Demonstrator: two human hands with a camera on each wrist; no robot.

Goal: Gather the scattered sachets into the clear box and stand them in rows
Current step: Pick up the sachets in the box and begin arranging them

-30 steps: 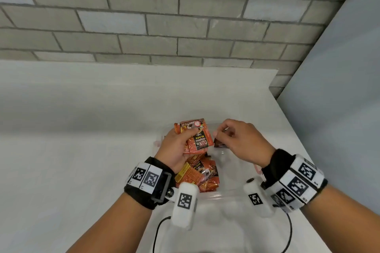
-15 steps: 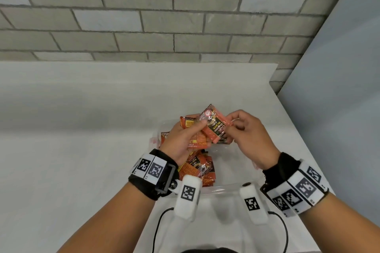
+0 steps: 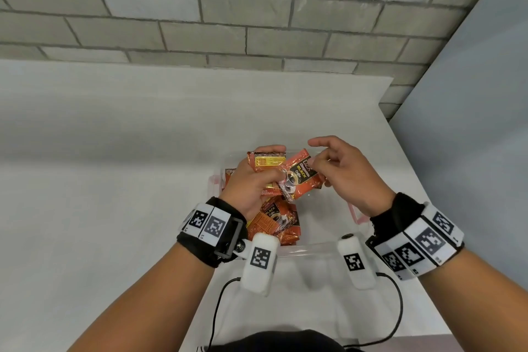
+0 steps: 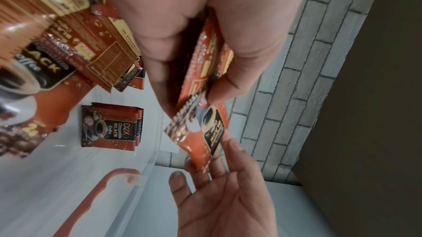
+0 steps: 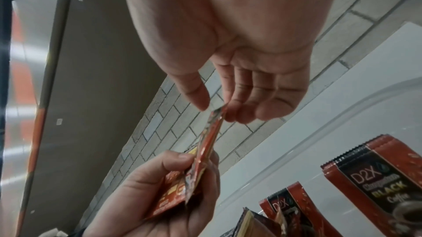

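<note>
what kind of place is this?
Probably a staged recording setup, not a kitchen or shop: a bare white table against a grey brick wall, with a plain grey panel to the right.

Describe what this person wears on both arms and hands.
Bare forearms, no sleeves or gloves. The left hand and right hand each have a black wristband ringed with white square-code tags, plus a white capsule-shaped camera trailing a black cable.
</note>
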